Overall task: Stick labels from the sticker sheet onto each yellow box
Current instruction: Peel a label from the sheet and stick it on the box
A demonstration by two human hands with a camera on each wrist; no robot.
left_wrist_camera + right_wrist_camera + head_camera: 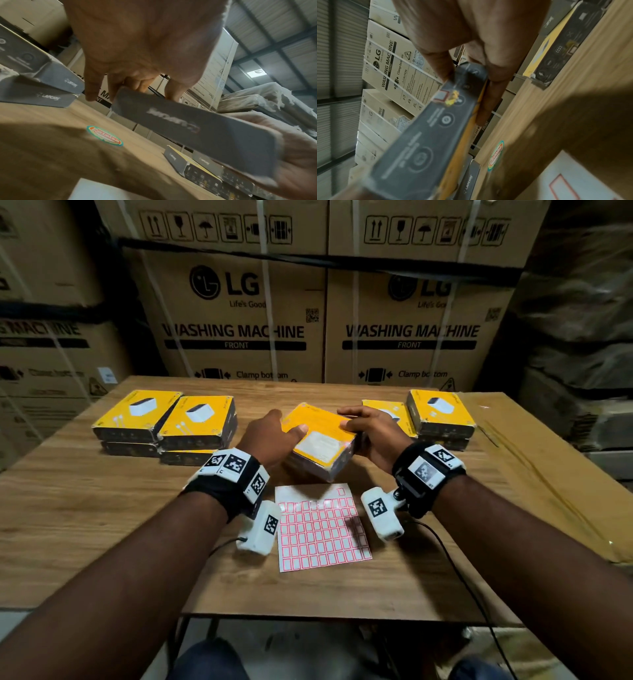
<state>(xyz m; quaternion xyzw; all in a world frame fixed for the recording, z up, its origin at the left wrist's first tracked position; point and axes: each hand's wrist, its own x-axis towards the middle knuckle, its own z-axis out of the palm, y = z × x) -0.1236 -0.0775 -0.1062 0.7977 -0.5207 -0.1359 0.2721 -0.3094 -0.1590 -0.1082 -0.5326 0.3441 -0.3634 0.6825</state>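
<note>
A yellow box (320, 436) with a white panel on its upper face is held tilted above the table's middle, clear of the surface. My left hand (274, 436) grips its left side with the thumb on top, and my right hand (371, 431) grips its right side. The left wrist view shows the box's grey edge (197, 136) lifted off the wood. A small red-bordered label (441, 96) sits on its dark side in the right wrist view. The sticker sheet (320, 529), white with rows of red-bordered labels, lies flat on the table nearer me.
Two double stacks of yellow boxes (164, 419) stand at the back left, and another stack (440, 414) at the back right. A round colourful sticker (104, 136) is on the wooden table (85, 508). Large cardboard cartons (239, 320) rise behind it.
</note>
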